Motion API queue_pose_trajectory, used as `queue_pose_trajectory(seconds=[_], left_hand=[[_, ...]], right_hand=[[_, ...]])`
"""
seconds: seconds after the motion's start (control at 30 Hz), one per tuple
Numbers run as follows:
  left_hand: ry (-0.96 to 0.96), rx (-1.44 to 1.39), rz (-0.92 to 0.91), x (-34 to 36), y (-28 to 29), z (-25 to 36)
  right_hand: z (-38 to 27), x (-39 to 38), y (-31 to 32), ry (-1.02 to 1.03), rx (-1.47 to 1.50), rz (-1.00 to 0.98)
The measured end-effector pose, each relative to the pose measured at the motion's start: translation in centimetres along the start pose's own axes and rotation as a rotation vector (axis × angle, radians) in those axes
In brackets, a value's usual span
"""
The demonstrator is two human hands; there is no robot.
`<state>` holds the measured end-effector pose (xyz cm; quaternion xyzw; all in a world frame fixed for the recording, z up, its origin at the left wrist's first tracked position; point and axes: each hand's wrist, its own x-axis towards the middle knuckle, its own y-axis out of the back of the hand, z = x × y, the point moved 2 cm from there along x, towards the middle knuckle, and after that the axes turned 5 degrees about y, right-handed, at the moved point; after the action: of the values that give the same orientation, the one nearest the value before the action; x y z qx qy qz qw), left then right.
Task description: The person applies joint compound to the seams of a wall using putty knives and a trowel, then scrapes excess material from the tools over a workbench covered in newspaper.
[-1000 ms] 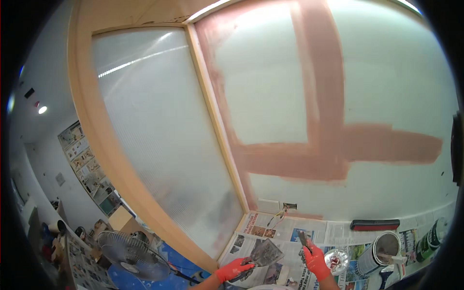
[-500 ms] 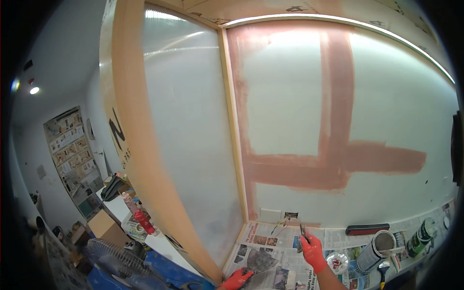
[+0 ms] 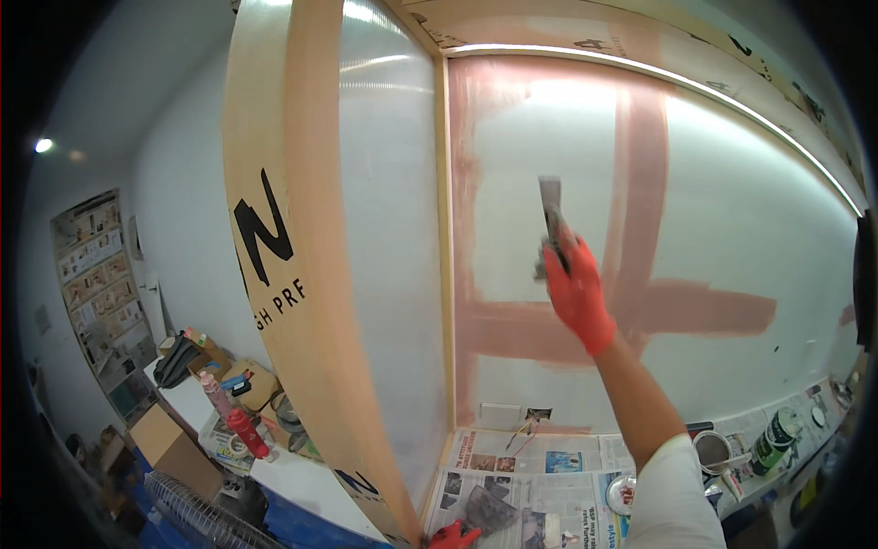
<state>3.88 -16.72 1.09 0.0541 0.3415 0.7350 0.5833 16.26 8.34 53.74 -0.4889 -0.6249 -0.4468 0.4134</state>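
My right hand (image 3: 578, 288), in a red glove, is raised in front of the wall with its fingers wrapped round a putty knife (image 3: 550, 194). The blade points up, apart from or touching the pale wall (image 3: 540, 137); I cannot tell which. Reddish-brown bands (image 3: 640, 210) of filler or paint cross that wall. Low down, my left hand (image 3: 455, 534), also red-gloved, grips a wide, grey-smeared scraper (image 3: 491, 509) above the newspaper (image 3: 567, 457). The lower picture edge cuts off part of this hand.
A wooden post (image 3: 320, 274) and a translucent ribbed panel (image 3: 393, 256) rise on my left. Loose wires (image 3: 528, 428) stick out of a wall socket hole. An open can (image 3: 712, 450), a green can (image 3: 777, 439) and a plastic dish (image 3: 622, 494) stand at right. A fan (image 3: 206, 512) is lower left.
My right hand has swung up from just above the newspaper to mid-wall with the putty knife. The left hand has hardly moved and keeps the wide scraper. The view has shifted slightly.
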Motion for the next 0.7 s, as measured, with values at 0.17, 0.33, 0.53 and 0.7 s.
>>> queue_pose_trajectory(seconds=[0.17, 0.33, 0.53, 0.7], left_hand=[[-0.043, 0.052, -0.118, 0.2, 1.6, 2.0], [-0.061, 0.055, -0.169, 1.1, 3.0, 3.3], [-0.085, 0.037, -0.188, 3.4, 3.8, 5.0], [-0.089, 0.020, -0.200, 5.3, 4.0, 6.1]], right_hand=[[0.1, 12.5, -4.0, 0.194, -0.369, 0.010], [2.0, 20.3, -8.6, 0.222, -0.496, 0.042], [4.1, 26.4, -11.5, 0.195, -0.576, 0.064], [5.4, 29.2, -12.8, 0.209, -0.582, 0.106]])
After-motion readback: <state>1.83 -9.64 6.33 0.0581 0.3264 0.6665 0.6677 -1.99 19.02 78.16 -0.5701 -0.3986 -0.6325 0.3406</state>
